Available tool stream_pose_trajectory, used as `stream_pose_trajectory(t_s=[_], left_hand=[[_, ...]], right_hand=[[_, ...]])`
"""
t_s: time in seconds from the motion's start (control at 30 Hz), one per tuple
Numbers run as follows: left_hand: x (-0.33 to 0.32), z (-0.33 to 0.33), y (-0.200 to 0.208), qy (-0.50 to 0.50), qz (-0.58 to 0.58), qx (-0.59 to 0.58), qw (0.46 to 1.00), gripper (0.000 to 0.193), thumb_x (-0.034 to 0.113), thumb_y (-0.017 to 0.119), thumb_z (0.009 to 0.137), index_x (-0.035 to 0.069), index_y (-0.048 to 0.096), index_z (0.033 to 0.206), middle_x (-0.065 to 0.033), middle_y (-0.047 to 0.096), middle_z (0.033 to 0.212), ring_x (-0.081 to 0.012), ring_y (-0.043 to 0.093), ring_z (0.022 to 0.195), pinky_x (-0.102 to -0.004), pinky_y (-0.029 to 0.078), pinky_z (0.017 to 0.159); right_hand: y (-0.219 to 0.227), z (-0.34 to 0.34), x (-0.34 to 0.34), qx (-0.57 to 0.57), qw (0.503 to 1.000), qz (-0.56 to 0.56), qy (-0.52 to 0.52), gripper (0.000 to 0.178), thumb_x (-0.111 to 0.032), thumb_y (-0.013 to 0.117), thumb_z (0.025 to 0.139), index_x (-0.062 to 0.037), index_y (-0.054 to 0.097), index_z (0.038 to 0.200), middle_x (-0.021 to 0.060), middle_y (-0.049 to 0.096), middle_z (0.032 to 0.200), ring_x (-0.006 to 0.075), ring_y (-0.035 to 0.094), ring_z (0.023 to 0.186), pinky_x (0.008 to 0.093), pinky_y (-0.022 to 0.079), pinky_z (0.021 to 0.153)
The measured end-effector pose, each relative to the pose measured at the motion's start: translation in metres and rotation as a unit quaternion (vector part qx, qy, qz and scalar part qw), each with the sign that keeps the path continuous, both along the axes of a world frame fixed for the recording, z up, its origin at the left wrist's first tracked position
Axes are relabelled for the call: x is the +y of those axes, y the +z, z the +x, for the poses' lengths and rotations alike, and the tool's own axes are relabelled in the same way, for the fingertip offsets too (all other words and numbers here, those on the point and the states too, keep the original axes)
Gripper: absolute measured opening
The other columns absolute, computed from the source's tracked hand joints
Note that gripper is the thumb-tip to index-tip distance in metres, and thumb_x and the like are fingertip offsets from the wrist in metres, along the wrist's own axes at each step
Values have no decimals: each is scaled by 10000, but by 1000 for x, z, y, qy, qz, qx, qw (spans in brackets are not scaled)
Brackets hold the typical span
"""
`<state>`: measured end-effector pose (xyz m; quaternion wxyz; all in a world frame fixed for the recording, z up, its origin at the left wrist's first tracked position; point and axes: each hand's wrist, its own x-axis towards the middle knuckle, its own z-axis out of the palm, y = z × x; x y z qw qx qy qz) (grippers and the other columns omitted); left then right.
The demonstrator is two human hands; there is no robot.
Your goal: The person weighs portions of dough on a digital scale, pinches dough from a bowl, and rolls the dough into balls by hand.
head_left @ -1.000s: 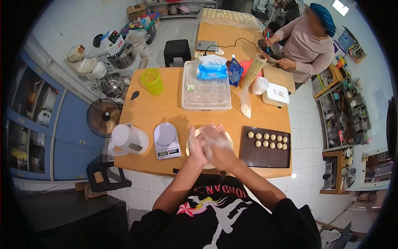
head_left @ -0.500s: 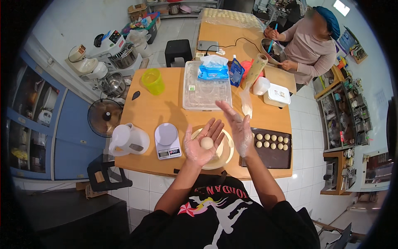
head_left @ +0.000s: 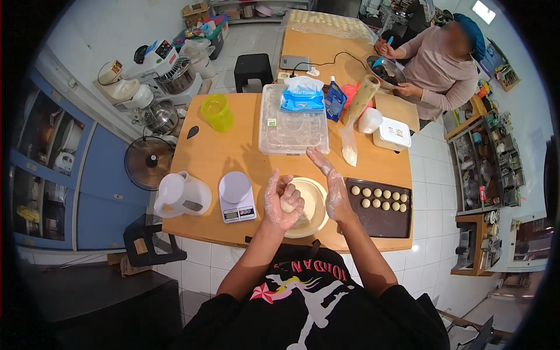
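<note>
My left hand point(head_left: 275, 205) curls its fingers over a small pale dough ball point(head_left: 286, 206), which rests in the palm and is partly hidden. My right hand point(head_left: 335, 189) is held upright beside it, flat and floury, fingers stretched out with nothing in them. Below both hands, a round cream bowl point(head_left: 318, 214) stands at the table's near edge; some dough or flour seems to lie inside. Right of my right hand, a dark baking tray point(head_left: 379, 226) carries rows of round dough balls point(head_left: 385, 206).
On my left stand a kitchen scale point(head_left: 235, 195) and a white pitcher point(head_left: 185, 195). Farther back are a yellow-green container point(head_left: 217, 112), a clear lidded box point(head_left: 291, 131) with a tissue pack point(head_left: 302, 99), and a white tub point(head_left: 392, 134). A co-worker point(head_left: 440, 76) stirs a bowl at the far right.
The left fingers, open under the dough ball before, have folded over it. My right hand has lowered slightly and moved a little left. The co-worker's stirring tool has tilted.
</note>
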<state>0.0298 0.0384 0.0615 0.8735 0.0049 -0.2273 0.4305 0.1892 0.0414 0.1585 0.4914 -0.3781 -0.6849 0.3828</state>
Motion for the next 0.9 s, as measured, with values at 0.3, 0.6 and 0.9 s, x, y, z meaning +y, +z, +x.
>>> stream_pose_trajectory(t_s=[0.3, 0.6, 0.9], left_hand=[[-17, 42, 53, 72, -172, 310, 932, 621, 559, 370, 959, 120, 413, 1396, -145, 406, 1439, -294, 352, 1360, -473, 262, 1129], [-39, 44, 73, 75, -174, 334, 923, 697, 562, 309, 969, 91, 239, 1478, -175, 279, 1512, -315, 306, 1385, -469, 254, 1133], [-28, 20, 33, 44, -179, 286, 940, 870, 664, 337, 893, 6, 245, 1454, -241, 296, 1485, -352, 287, 1390, -491, 228, 1142]], right_hand=[[-37, -27, -2, -269, 959, 84, -33, 550, -367, 350, 968, -49, 407, 1413, 179, 397, 1455, 368, 252, 1409, 512, 81, 1151], [-28, -32, -15, -326, 944, 24, -33, 484, -241, 481, 916, -8, 474, 1340, 201, 467, 1386, 369, 358, 1353, 537, 149, 1132], [-14, -33, -25, -429, 893, 77, -112, 482, -256, 515, 907, -96, 492, 1361, 176, 450, 1404, 334, 338, 1373, 614, 72, 1112]])
